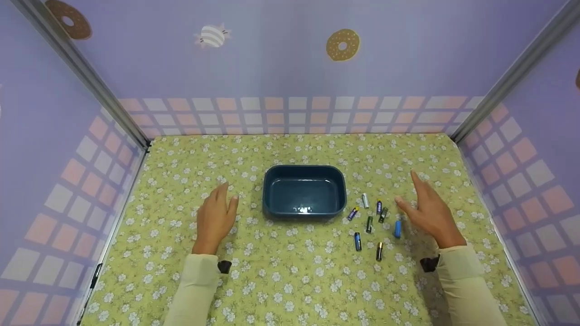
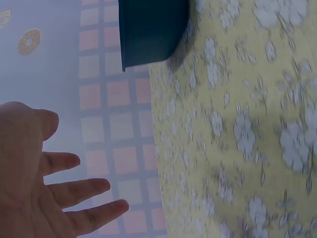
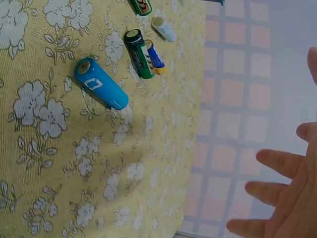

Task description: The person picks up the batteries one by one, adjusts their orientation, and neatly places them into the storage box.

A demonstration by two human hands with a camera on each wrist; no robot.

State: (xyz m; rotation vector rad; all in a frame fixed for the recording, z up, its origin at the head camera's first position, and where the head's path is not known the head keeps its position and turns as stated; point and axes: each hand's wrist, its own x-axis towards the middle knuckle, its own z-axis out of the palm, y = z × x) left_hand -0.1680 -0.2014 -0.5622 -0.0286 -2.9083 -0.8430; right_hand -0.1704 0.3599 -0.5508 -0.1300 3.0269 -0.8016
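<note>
holding nothing in left hand [image 1: 215, 219], with loose, straight fingers pointing to the back wall [image 1: 281, 72]. holding nothing in right hand [image 1: 428, 213] too, with fingers spread apart. touching neither bin nor battery with either hand, just held up over the flowery yellow-green tablecloth [image 1: 290, 290].

can see the dark blue bin [image 1: 301, 194] near the middle, between both hands, with round corners and shiny spots of light inside. sitting flat, right way up.

can count eight batteries, all lying to the right of the bin, some a bit nearer the person, all between bin and right hand. closest to right hand, can find the bright blue battery [image 1: 398, 229]. farther up, can spot the white battery [image 1: 365, 200]. closest to the bin, can see the purple battery with a yellow tip [image 1: 353, 213]. can find another purple battery [image 1: 379, 207] just beside the dark green battery [image 1: 383, 215], but cannot tell if touching. can see the green battery [image 1: 369, 224] in the middle of the bunch. nearest the person, can find the dark battery with a blue side [image 1: 358, 241] and the black and gold battery [image 1: 379, 251].

wearing cream sleeves [image 1: 192, 290].
</note>
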